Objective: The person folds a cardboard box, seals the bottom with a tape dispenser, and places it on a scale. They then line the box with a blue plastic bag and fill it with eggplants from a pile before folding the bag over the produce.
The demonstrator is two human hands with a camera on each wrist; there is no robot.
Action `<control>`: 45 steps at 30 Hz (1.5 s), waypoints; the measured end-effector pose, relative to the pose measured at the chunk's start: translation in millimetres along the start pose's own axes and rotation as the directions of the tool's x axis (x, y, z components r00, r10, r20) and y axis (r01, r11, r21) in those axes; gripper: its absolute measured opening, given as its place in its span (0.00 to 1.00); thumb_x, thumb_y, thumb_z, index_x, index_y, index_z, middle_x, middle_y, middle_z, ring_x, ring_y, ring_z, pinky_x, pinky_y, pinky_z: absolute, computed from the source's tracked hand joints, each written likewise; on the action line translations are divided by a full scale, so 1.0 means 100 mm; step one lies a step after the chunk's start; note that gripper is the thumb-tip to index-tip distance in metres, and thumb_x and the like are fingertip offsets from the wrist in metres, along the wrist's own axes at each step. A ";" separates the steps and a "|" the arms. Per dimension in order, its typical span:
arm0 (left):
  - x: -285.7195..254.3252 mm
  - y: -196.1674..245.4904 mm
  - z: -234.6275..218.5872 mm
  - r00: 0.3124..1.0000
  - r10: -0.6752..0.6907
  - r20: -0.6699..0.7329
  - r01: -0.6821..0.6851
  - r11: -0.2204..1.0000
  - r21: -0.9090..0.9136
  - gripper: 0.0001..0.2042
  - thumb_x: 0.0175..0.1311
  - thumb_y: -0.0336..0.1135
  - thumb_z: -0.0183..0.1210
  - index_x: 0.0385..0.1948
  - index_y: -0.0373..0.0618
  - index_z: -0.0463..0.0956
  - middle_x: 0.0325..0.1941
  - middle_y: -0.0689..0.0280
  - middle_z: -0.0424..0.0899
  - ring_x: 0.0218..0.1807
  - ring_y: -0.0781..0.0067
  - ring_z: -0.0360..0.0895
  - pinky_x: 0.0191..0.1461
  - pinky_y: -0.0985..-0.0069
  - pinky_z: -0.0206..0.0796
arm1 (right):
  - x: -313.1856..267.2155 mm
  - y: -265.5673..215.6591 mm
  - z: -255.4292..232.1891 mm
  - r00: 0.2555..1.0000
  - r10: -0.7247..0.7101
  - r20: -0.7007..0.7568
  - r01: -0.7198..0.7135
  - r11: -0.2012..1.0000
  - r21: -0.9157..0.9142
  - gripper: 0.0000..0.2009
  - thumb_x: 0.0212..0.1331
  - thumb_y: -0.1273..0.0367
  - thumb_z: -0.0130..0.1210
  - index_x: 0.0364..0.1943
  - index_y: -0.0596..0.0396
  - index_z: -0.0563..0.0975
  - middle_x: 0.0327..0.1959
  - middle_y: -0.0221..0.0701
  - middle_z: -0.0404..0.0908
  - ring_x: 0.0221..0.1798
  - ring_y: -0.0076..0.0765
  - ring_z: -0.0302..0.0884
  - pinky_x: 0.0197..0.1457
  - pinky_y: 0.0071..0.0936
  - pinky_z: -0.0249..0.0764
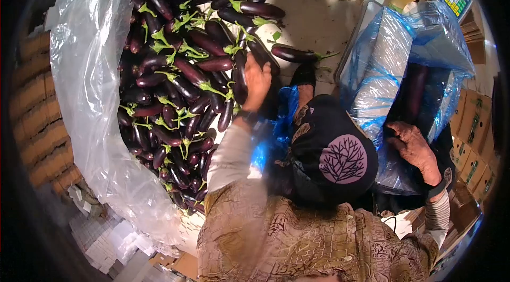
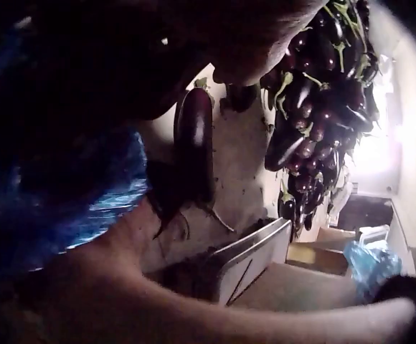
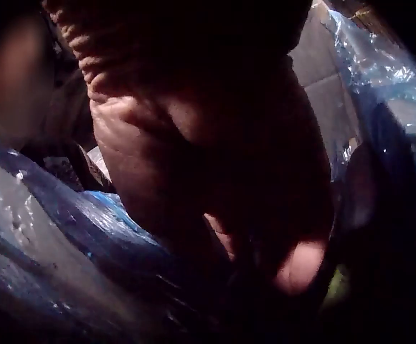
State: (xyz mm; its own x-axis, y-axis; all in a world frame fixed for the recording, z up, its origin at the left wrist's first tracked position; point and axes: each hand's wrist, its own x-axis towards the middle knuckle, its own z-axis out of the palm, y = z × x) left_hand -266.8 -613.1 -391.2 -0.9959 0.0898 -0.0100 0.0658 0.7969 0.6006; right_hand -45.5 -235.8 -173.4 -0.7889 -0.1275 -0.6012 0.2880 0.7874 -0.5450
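The pale floor (image 1: 319, 16) carries a heap of eggplants (image 1: 180, 80) on clear plastic sheeting (image 1: 85, 69).

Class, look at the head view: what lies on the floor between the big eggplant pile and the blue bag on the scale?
One loose eggplant lies on bare floor between the eggplant pile and the blue bag, seen in the head view.

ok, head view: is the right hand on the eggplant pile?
No, the right hand grips the blue plastic bag by the scale; the left hand is at the eggplant pile.

Head view looks steeply down from above; wrist views sit close (both dark), sharing its eggplant pile (image 1: 180, 69) and blue bag (image 1: 393, 69).
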 end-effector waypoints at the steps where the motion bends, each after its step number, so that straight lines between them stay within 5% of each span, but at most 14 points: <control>1: 0.12 -0.02 0.12 0.992 -0.118 0.035 0.117 0.993 0.032 0.37 0.56 0.40 0.65 0.62 0.24 0.57 0.54 0.30 0.73 0.56 0.33 0.73 0.61 0.55 0.65 | -0.02 0.00 0.00 1.000 -0.020 -0.010 0.020 1.000 0.001 0.20 0.56 0.70 0.61 0.54 0.57 0.75 0.53 0.45 0.79 0.54 0.56 0.76 0.59 0.41 0.72; 6: 0.45 -0.22 0.48 0.887 -0.441 0.136 0.382 0.866 0.323 0.44 0.47 0.51 0.70 0.59 0.25 0.61 0.51 0.40 0.79 0.55 0.38 0.76 0.61 0.61 0.68 | -0.19 -0.10 -0.11 0.995 -0.039 -0.089 0.040 0.999 0.015 0.19 0.58 0.68 0.60 0.52 0.62 0.75 0.48 0.48 0.79 0.50 0.59 0.76 0.52 0.45 0.74; 8: 0.50 -0.39 0.59 0.912 -0.393 0.119 0.341 0.887 0.313 0.44 0.41 0.51 0.73 0.56 0.28 0.65 0.49 0.45 0.81 0.51 0.44 0.79 0.56 0.59 0.72 | -0.21 -0.04 -0.17 0.995 -0.002 -0.103 0.008 0.998 0.057 0.19 0.59 0.67 0.60 0.52 0.63 0.75 0.46 0.49 0.80 0.47 0.61 0.77 0.49 0.46 0.75; 10: 0.47 -0.51 0.60 0.915 -0.362 0.179 0.364 0.931 0.022 0.37 0.42 0.46 0.73 0.53 0.30 0.70 0.48 0.49 0.82 0.50 0.50 0.81 0.54 0.64 0.72 | -0.24 0.04 -0.16 0.990 0.018 -0.139 -0.010 0.998 0.063 0.18 0.60 0.66 0.59 0.51 0.63 0.75 0.45 0.50 0.80 0.46 0.62 0.77 0.47 0.47 0.75; 13: 0.28 -0.08 0.29 0.833 -0.357 0.423 0.516 0.777 -0.360 0.29 0.46 0.40 0.70 0.50 0.35 0.75 0.45 0.56 0.84 0.46 0.59 0.81 0.54 0.70 0.71 | -0.24 0.12 -0.12 0.986 0.050 -0.159 -0.034 0.994 0.104 0.18 0.60 0.66 0.59 0.51 0.63 0.75 0.45 0.50 0.80 0.47 0.62 0.78 0.47 0.48 0.75; 18: 0.09 0.01 0.23 0.836 -0.383 0.392 0.293 0.917 0.270 0.39 0.42 0.50 0.72 0.55 0.34 0.70 0.47 0.49 0.83 0.48 0.56 0.82 0.55 0.67 0.72 | -0.18 0.10 -0.05 0.948 -0.193 -0.253 0.191 0.981 -0.034 0.19 0.58 0.67 0.61 0.51 0.62 0.75 0.42 0.48 0.81 0.41 0.57 0.81 0.44 0.43 0.77; 22: -0.13 -0.16 0.40 0.906 -0.320 0.279 0.329 0.944 0.015 0.37 0.43 0.48 0.71 0.56 0.36 0.70 0.46 0.49 0.83 0.50 0.52 0.81 0.56 0.65 0.72 | -0.12 -0.03 -0.12 0.990 -0.040 -0.137 0.060 0.988 0.144 0.18 0.55 0.71 0.62 0.49 0.64 0.77 0.42 0.50 0.81 0.41 0.55 0.82 0.44 0.40 0.78; 24: -0.16 -0.10 0.33 0.865 -0.330 0.378 0.368 0.929 -0.032 0.38 0.44 0.46 0.70 0.58 0.36 0.68 0.46 0.49 0.84 0.49 0.52 0.82 0.56 0.64 0.72 | -0.11 0.01 -0.11 0.992 -0.032 -0.124 0.045 0.993 0.109 0.18 0.54 0.72 0.63 0.49 0.65 0.77 0.45 0.51 0.81 0.44 0.56 0.81 0.47 0.39 0.78; 28: -0.19 -0.14 0.26 0.887 -0.265 0.379 0.242 0.964 0.108 0.46 0.45 0.50 0.70 0.66 0.41 0.57 0.48 0.38 0.80 0.49 0.38 0.79 0.54 0.52 0.71 | -0.02 -0.09 -0.14 0.996 -0.003 -0.089 0.014 0.992 0.125 0.17 0.54 0.72 0.62 0.49 0.64 0.77 0.47 0.50 0.81 0.46 0.57 0.81 0.49 0.39 0.77; 34: 0.01 -0.04 0.06 0.935 -0.193 0.299 0.174 0.981 0.089 0.28 0.53 0.35 0.63 0.58 0.39 0.68 0.44 0.40 0.80 0.46 0.35 0.78 0.52 0.50 0.71 | 0.20 -0.09 -0.13 0.997 -0.069 -0.030 0.071 0.996 0.050 0.18 0.55 0.71 0.61 0.51 0.58 0.76 0.50 0.46 0.80 0.52 0.55 0.77 0.57 0.42 0.72; 36: 0.20 0.02 -0.01 0.992 0.039 0.122 -0.037 0.999 -0.021 0.22 0.52 0.30 0.61 0.51 0.38 0.74 0.44 0.42 0.79 0.46 0.37 0.78 0.52 0.52 0.70 | 0.24 -0.07 -0.13 0.992 -0.121 -0.039 0.123 0.992 0.040 0.18 0.56 0.71 0.60 0.52 0.57 0.75 0.49 0.45 0.80 0.52 0.55 0.76 0.56 0.43 0.71; 40: 0.70 0.24 -0.28 0.996 0.090 -0.016 -0.091 0.995 -0.041 0.15 0.56 0.28 0.57 0.46 0.37 0.78 0.44 0.48 0.81 0.47 0.48 0.81 0.52 0.63 0.72 | 0.12 -0.18 -0.25 0.994 -0.095 -0.050 0.091 0.993 -0.077 0.20 0.55 0.71 0.61 0.53 0.56 0.75 0.51 0.45 0.79 0.53 0.56 0.75 0.57 0.43 0.70; 42: 0.90 0.21 -0.37 0.999 0.038 0.009 -0.036 0.986 -0.160 0.15 0.58 0.28 0.57 0.48 0.35 0.76 0.40 0.54 0.83 0.38 0.60 0.83 0.44 0.68 0.76 | 0.02 -0.14 -0.27 0.994 -0.106 -0.036 0.105 0.994 -0.037 0.20 0.54 0.71 0.61 0.53 0.59 0.76 0.49 0.47 0.80 0.52 0.58 0.76 0.55 0.43 0.72; 45: 1.13 0.38 -0.70 0.815 -0.256 0.521 0.537 0.672 -0.510 0.16 0.66 0.30 0.56 0.54 0.36 0.72 0.40 0.61 0.84 0.30 0.72 0.83 0.36 0.79 0.77 | -0.27 -0.26 -0.33 0.997 0.083 -0.004 -0.082 0.990 0.113 0.18 0.53 0.71 0.63 0.49 0.63 0.77 0.45 0.51 0.81 0.49 0.60 0.79 0.50 0.41 0.75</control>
State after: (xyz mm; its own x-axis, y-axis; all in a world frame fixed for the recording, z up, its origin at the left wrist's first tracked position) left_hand -381.2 -614.1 -313.4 -0.7958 0.1801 -0.5781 -0.5223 0.2788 0.8059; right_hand -50.1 -232.9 -123.7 -0.7646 -0.0590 -0.6418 0.4112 0.7221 -0.5563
